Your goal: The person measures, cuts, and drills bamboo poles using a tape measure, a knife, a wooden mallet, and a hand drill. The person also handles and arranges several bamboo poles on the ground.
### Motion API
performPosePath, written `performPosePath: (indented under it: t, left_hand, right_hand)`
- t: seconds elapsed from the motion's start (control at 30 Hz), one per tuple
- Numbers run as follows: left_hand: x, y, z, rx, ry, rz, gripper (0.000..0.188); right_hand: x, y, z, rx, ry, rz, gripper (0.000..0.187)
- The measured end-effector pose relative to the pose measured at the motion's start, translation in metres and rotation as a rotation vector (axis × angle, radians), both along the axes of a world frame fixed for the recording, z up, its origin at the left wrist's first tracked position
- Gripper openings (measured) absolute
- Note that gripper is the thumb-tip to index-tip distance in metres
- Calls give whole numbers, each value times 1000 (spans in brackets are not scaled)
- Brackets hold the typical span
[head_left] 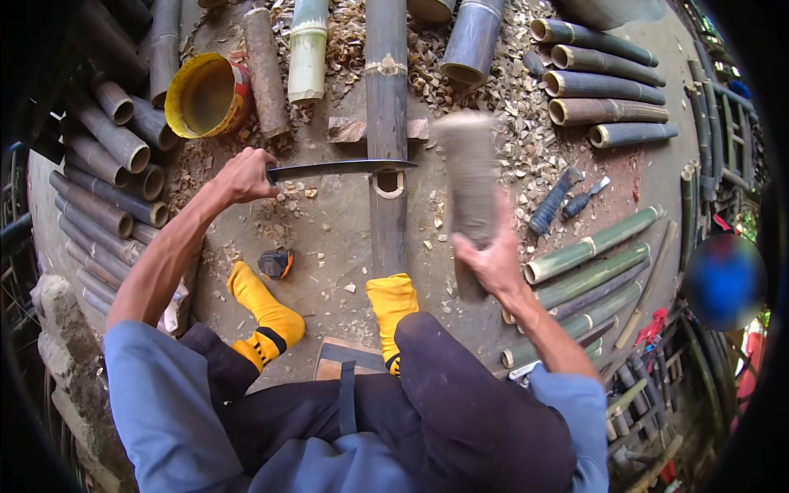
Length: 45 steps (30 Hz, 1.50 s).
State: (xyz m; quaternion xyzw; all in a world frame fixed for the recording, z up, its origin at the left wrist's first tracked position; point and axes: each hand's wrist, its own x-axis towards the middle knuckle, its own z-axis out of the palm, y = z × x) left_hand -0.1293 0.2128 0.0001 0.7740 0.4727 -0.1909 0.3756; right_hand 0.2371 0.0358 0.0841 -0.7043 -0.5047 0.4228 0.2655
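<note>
Long bamboo pole (387, 234) runs pretty much straight ahead, blurry wooden club (468, 168) off its right with the closer right hand (495, 261) wrapped round it, and on the other side the left hand (249, 175) is fisted around a knife (337, 168) lying crosswise over the pole, just past the hole (388, 184).

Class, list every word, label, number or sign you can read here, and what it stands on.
No text can be read.
Red-and-yellow bucket: marks too blurred.
Tape measure: any lettering too small.
Knife: no lettering discernible.
Left yellow sock: dark stripes, no legible words.
</note>
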Motion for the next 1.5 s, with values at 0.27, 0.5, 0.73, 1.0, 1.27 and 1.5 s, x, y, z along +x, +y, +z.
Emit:
performPosePath:
  t: [0.27, 0.5, 0.73, 1.0, 1.27, 1.5]
  left_hand:
    - [-4, 5, 5, -118, -4, -14, 49]
    - [-16, -60, 0, 486, -106, -15, 26]
    - [-11, -75, -3, 742, -314, -106, 35]
    - [-6, -50, -15, 661, -126, -271, 29]
    - [69, -69, 3, -450, -852, 1052, 19]
    - [207, -143, 68, -200, -1028, 492, 61]
  right_hand:
    - [-9, 3, 7, 88, 307, -246, 93]
    - [22, -34, -7, -179, 95, -112, 95]
    - [12, -40, -15, 137, 25, -168, 93]
    - [3, -48, -82, 548, -286, 510, 97]
    - [-36, -50, -54, 102, 13, -244, 100]
    - [-39, -48, -12, 152, 68, -149, 47]
